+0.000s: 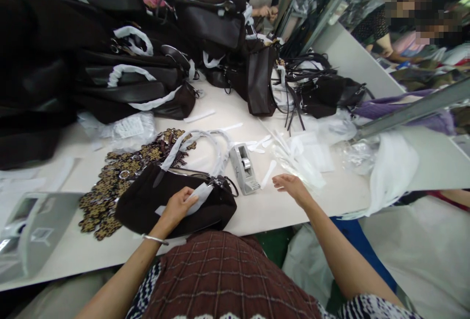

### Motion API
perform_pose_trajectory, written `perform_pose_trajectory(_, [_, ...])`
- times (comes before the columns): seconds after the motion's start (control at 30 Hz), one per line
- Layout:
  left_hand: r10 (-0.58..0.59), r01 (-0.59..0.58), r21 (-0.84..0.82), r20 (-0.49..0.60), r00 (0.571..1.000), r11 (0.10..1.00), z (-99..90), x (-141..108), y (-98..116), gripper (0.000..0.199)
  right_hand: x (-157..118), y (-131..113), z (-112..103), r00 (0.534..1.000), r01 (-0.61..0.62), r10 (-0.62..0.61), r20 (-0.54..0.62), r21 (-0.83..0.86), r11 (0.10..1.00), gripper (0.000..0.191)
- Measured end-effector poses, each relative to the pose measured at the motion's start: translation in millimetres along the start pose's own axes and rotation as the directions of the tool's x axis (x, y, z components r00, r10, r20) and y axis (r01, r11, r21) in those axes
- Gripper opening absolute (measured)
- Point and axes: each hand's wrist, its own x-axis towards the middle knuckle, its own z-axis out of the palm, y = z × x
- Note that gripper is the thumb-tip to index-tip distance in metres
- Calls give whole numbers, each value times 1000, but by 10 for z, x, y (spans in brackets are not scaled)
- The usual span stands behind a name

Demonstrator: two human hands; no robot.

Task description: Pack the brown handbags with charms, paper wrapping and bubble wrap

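Checked apron (227, 275), left fingers (189, 201) pinching white strip (201, 198), right fingers (283, 181) loose, forearm (336, 240) outstretched

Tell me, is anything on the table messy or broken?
Nothing looks broken that I can see. The white strips near the tape dispenser look messy because they're scattered, pointing different ways. The charms beside the bag sprawl in a loose heap, too.
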Motion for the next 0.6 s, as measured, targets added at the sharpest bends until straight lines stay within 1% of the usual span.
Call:
perform_pose_trajectory(0.1, [-9, 9, -16, -18, 1000, 1000, 6, -10, 73, 36, -181, -92, 416, 998, -1, -9, 55, 178, 984, 48])
perform_pose_trajectory(0.17, [-21, 21, 26, -26, 999, 999, 0, -20, 147, 36, -237, -146, 638, 999, -17, 8, 35, 268, 963, 49])
perform_pose_trajectory(0.23, [-28, 31, 114, -30, 999, 993, -9, -38, 241, 33, -250, -186, 769, 1000, -16, 18, -7, 297, 955, 46])
perform_pose_trajectory(0.33, [-34, 47, 293, -47, 998, 955, -12, -87, 417, 26, -234, -212, 850, 999, 6, 11, -53, 318, 948, 39])
perform_pose_trajectory(0.47, [-59, 83, 520, -61, 996, 850, 4, -156, 644, 21, -229, -237, 908, 993, 29, 14, -116, 358, 933, 32])
perform_pose_trajectory(0.53, [-66, 90, 584, -62, 996, 807, 6, -166, 705, 22, -277, -249, 920, 988, 45, 15, -155, 381, 924, 31])
perform_pose_trajectory(0.6, [-69, 93, 572, -63, 996, 815, 1, -155, 714, 22, -378, -238, 906, 978, 74, 13, -208, 404, 912, 30])
